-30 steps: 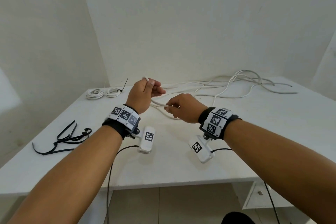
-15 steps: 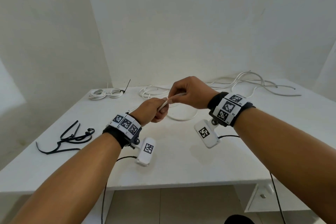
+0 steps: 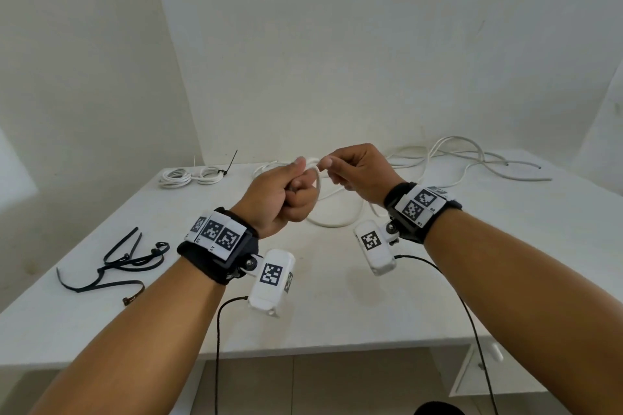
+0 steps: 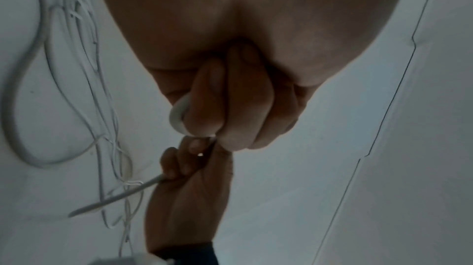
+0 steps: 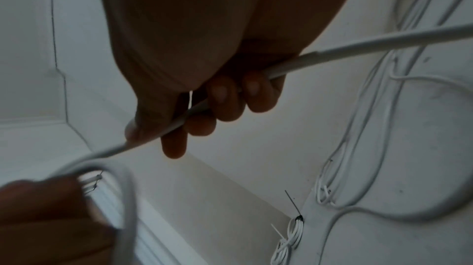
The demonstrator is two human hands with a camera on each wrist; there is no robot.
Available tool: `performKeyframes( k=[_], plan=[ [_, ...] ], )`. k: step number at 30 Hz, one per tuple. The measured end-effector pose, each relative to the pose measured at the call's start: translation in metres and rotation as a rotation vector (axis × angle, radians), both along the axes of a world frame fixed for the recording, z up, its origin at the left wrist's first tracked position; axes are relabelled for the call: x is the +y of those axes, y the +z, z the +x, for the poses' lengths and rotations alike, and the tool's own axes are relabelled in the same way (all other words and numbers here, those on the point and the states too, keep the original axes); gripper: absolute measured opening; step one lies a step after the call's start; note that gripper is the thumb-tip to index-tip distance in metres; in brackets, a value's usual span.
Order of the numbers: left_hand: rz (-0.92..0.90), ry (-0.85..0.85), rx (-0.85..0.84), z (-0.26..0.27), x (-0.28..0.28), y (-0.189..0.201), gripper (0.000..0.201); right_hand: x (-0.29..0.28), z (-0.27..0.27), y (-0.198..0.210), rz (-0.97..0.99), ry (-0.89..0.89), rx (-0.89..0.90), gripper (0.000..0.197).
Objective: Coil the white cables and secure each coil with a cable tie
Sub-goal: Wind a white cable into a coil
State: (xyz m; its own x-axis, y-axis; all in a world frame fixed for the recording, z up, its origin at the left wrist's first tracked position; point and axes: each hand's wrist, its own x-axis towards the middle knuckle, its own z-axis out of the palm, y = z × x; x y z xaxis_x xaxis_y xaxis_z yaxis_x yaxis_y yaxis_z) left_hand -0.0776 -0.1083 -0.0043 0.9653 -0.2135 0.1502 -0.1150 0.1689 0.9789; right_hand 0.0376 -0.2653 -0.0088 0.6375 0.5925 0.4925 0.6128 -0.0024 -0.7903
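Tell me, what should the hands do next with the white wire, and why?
Probably the right hand should bring another loop of the white cable round to the left hand. The left grip has just a small loop, and lots of cable lies loose on the table.

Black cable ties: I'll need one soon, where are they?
In the head view, the loose black cable ties lie on the table at its left side, left of the left hand.

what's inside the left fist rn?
The left hand grips the white cable, a loop curving round its fingers. How many turns sit inside the fist is covered. The right hand holds the same cable.
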Motion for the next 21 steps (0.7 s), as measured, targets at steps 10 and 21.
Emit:
performKeyframes(
  k=[10, 21],
  plan=[
    [0.098, 0.075, 0.186, -0.001, 0.007, -0.020, 0.043, -0.022, 0.026, 0.033, -0.110, -0.174, -0.196, 0.011],
    [-0.033, 0.179, 0.037, 0.000, -0.015, -0.001, 0.042, 0.004, -0.003, -0.028, -0.119, -0.067, 0.076, 0.046]
  ],
)
